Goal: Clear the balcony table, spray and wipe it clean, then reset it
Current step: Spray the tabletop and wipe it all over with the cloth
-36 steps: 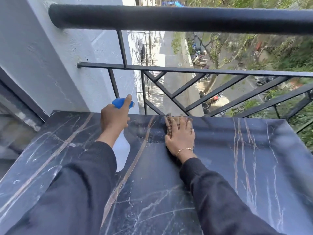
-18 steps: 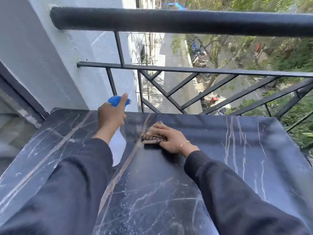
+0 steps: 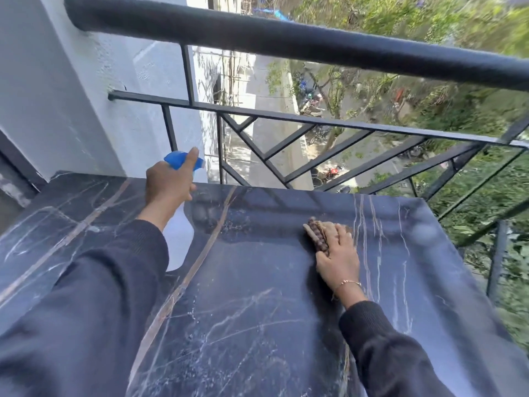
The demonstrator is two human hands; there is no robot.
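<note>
The balcony table (image 3: 257, 296) has a dark marble top with pale and brown veins. My left hand (image 3: 167, 184) grips a white spray bottle (image 3: 179, 239) with a blue nozzle (image 3: 179, 160), held above the table's far left part, index finger lying along the nozzle. My right hand (image 3: 339, 253) lies flat with straight fingers on a brown checked cloth (image 3: 316, 234), pressing it onto the table toward the far right. Most of the cloth is hidden under the hand.
A black metal railing (image 3: 286, 44) with diagonal bars runs just behind the table. A white wall (image 3: 57, 96) stands at the left. Beyond the railing is a drop to a street and trees. The table's right edge (image 3: 463, 267) is near the railing post.
My right hand has slid the cloth from the table's middle toward the right. The left hand with the spray bottle has stayed in about the same place.
</note>
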